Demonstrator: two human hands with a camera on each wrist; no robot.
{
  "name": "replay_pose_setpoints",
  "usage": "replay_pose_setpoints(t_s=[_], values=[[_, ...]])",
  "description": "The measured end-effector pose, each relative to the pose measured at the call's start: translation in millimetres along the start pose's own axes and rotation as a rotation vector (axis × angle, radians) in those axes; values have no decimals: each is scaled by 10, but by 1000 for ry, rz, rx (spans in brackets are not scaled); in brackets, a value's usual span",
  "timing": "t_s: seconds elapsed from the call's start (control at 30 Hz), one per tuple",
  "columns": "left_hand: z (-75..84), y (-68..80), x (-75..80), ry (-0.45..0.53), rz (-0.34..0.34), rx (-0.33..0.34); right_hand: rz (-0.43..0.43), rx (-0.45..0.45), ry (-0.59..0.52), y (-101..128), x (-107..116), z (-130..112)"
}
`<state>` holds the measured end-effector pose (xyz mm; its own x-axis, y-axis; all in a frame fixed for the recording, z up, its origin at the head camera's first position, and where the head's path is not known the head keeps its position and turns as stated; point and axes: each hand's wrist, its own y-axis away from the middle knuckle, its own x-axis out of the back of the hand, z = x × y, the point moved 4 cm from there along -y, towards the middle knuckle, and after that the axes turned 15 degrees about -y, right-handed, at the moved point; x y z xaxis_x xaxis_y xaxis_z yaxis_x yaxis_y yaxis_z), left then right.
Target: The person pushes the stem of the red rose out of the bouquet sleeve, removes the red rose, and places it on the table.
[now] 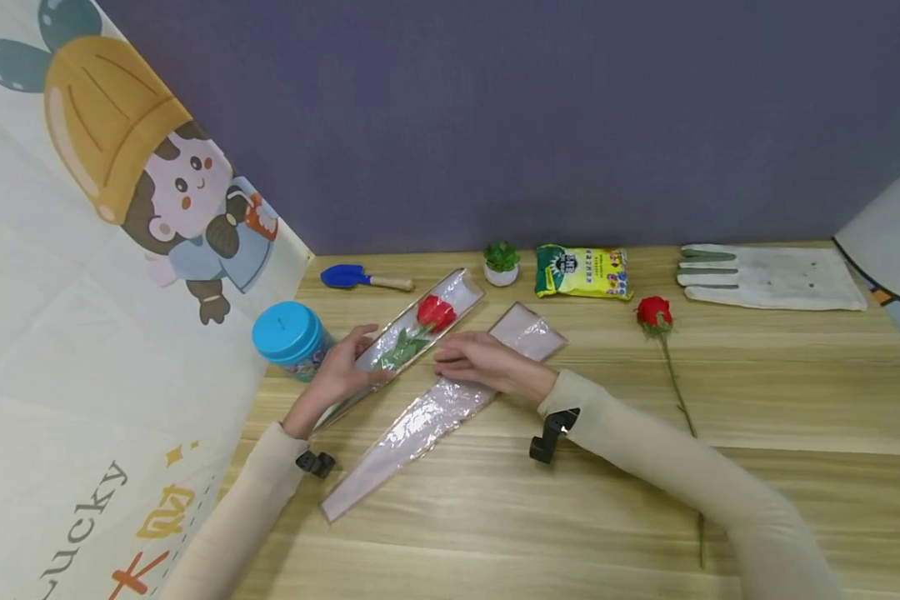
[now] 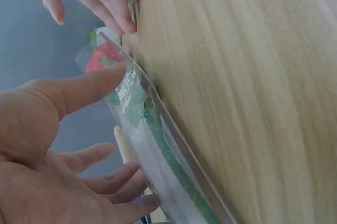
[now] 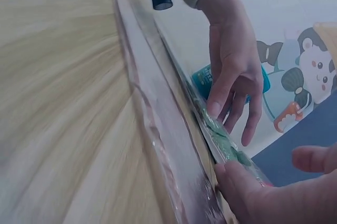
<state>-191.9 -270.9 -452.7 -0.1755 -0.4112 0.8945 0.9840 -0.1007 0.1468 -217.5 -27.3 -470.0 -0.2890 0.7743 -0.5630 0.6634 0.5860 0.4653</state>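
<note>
A red rose in a clear-fronted flower sleeve point(image 1: 402, 347) lies slantwise on the table. My left hand point(image 1: 342, 368) spans its lower half. In the left wrist view, the thumb point(image 2: 89, 88) extends over the front and the other fingers reach the opposite long edge, all fairly straight. Beside the sleeve's right edge is my right hand point(image 1: 487, 363), fingers extended and nothing held. Under that hand and forearm lies a second, flat pinkish flower sleeve point(image 1: 420, 429), partly covered by them. An unwrapped red rose point(image 1: 654, 312) with a long stem lies farther right.
A blue-lidded tub point(image 1: 288, 333) stands just left of my left hand. Along the back are a small blue trowel point(image 1: 343, 276), a potted plant point(image 1: 501, 265), a yellow-green packet point(image 1: 582, 272) and a pale glove point(image 1: 780, 277). A dark panel point(image 1: 510, 125) rises behind the table.
</note>
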Motion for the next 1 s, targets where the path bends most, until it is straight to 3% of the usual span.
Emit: replay_pose_setpoints(t_s=[0.37, 0.73, 1.0], values=[[72, 19, 48, 22, 69, -34, 15, 9, -163, -91, -27, 24], [138, 63, 184, 70, 113, -80, 59, 108, -105, -81, -82, 16], [383, 188, 344, 99, 81, -138, 34, 234, -103, 13, -70, -72]])
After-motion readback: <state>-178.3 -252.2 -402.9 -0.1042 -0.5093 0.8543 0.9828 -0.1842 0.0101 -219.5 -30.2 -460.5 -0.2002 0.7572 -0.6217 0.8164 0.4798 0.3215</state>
